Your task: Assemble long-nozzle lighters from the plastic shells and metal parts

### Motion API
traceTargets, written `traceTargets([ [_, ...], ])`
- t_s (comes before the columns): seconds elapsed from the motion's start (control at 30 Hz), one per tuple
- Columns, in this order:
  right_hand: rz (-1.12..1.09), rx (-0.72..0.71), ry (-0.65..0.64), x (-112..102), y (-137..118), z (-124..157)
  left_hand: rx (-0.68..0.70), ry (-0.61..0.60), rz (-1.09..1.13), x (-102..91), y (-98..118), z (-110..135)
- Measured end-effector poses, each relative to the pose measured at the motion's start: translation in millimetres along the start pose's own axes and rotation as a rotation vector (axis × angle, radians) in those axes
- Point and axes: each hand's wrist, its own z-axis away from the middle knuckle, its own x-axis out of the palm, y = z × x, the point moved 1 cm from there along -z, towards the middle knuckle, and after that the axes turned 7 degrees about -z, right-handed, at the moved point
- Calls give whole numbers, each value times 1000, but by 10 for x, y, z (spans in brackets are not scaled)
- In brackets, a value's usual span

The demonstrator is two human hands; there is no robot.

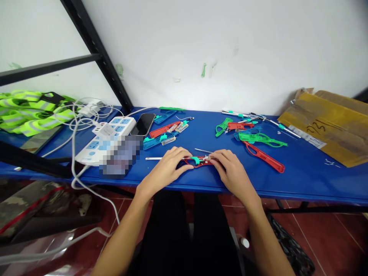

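Note:
On the blue table's front part lies a red utility lighter (198, 165), its casing half laid open, with a teal trigger (196, 160) and small inner parts showing. Its metal tube (153, 158) points left past my left hand (171, 166), whose fingers close on the handle's left end. At the other end, my right hand (229, 168) pinches the small parts and casing between thumb and fingers. A thin metal rod (203, 150) rests just behind the lighter. The fingertips partly hide what each hand grips.
Lighter casings in red (266, 156), green (260, 138) and blue (158, 142) lie behind on both sides. To the left are a power strip (122, 123), a phone (143, 124) and white cables. A taped cardboard box (324, 122) stands right, near metal tubes (283, 127).

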Motion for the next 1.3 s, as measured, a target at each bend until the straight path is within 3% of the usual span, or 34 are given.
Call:
traceTargets([
  [0.5,-55,-8,12,9,77,-7,56,49,-151,46,6,36],
  [0.73,-61,-21,45,25,114,-8,204,36,-252,60,39,34],
  [1.07,15,-111,-66,-93,150,-90,262,80,-309,103,15,35],
  [1.3,121,-105,-74,-104,115,-24,250,74,-352,110,34,46],
])
